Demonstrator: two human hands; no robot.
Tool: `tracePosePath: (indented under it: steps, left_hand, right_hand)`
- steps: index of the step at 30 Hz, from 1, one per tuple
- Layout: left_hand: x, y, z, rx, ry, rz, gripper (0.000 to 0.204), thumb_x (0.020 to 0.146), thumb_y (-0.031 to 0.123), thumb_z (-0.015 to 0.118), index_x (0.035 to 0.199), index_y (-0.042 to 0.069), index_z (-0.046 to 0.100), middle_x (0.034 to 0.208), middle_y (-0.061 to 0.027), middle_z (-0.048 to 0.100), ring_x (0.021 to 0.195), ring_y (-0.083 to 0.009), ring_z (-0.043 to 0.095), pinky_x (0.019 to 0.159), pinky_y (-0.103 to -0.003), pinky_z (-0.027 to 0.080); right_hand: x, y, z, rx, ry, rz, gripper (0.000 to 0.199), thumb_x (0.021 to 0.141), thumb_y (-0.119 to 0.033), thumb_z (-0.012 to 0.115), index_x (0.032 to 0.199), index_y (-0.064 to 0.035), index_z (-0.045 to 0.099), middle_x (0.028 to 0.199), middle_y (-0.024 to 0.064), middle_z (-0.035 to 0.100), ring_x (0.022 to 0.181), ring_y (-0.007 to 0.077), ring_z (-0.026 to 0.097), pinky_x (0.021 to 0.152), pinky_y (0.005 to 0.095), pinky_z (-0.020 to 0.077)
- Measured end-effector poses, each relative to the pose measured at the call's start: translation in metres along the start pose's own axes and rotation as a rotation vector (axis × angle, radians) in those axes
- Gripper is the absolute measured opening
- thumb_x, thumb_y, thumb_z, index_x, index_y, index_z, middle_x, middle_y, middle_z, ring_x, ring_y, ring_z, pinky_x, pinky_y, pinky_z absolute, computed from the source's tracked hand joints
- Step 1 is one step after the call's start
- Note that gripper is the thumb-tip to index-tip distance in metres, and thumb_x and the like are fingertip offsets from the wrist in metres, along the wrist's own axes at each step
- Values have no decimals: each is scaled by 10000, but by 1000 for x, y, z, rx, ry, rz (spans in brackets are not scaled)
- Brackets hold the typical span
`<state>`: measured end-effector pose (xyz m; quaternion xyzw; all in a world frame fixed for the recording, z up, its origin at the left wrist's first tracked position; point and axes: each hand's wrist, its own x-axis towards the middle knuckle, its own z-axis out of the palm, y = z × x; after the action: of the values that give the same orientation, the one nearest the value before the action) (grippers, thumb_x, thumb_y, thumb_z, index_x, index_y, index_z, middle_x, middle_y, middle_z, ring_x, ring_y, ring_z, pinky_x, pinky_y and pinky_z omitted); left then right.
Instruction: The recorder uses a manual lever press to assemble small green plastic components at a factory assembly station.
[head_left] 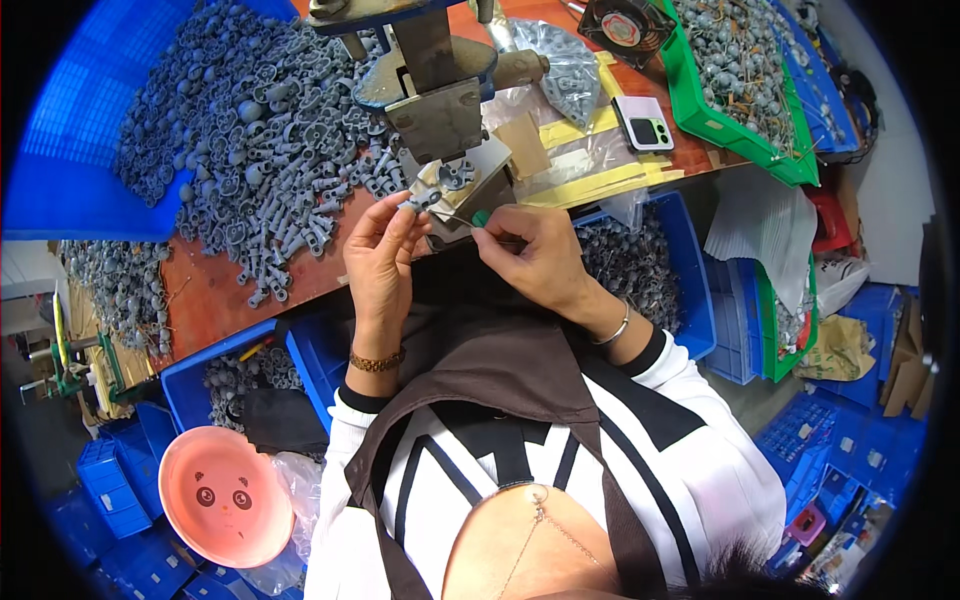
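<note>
Left hand [380,255] is up at the front edge of the small bench press [440,110]; fingers pinched shut on a small grey metal part [418,203], held just beside the press's steel fixture plate [470,165]; a round grey casting [456,175] sits on that plate under the ram. Right hand [535,255] is just right of the fixture; thumb and fingers closed on a thin tool with a green handle [481,217], its tip pointing left toward the part in the left hand. The 2 hands are close but not touching. A heap of loose grey castings [260,130] covers the bench left of the press; a blue bin of the same parts [640,265] sits below the right wrist; a phone [645,124] lies on the bench to the right; a pink panda bowl [225,495] sits lower left.
</note>
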<state>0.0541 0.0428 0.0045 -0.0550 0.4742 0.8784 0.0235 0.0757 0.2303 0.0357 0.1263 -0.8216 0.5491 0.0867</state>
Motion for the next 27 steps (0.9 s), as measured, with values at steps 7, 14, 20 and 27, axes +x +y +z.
tracePosePath:
  steps: [7, 14, 20, 27]
  left_hand:
    - [-4, -1, 1, 15, -113, -62, 198, 908, 67, 634, 1090, -12, 633, 898, -59, 664, 770, -116, 645, 712, -238, 540]
    - [-5, 1, 5, 0, -9, 10, 181, 899, 52, 641, 1068, -12, 641, 874, -60, 665, 748, -121, 636, 690, -231, 520]
    - [-8, 1, 6, -95, -113, -91, 183, 900, 51, 638, 1065, -27, 637, 866, -66, 660, 750, -131, 631, 698, -248, 516]
    - [-20, -3, 25, 355, -232, 267, 183, 875, 43, 649, 1046, -14, 683, 1000, -93, 652, 850, -161, 609, 763, -254, 477]
  right_hand:
    - [-1, -10, -1, 66, 22, -78, 152, 785, -49, 696, 682, 12, 602, 590, 63, 553, 492, 112, 529, 460, 259, 381]
    - [-4, -8, -2, 56, 61, -68, 153, 777, -36, 697, 672, 10, 596, 588, 51, 553, 483, 110, 514, 460, 252, 381]
    - [-3, -6, 1, 72, 51, -108, 142, 788, -46, 699, 692, 9, 609, 589, 45, 557, 475, 103, 495, 458, 253, 361]
    - [2, 4, -4, 630, -192, 488, 184, 906, -179, 640, 837, -10, 666, 661, 25, 612, 514, 78, 537, 455, 233, 384]
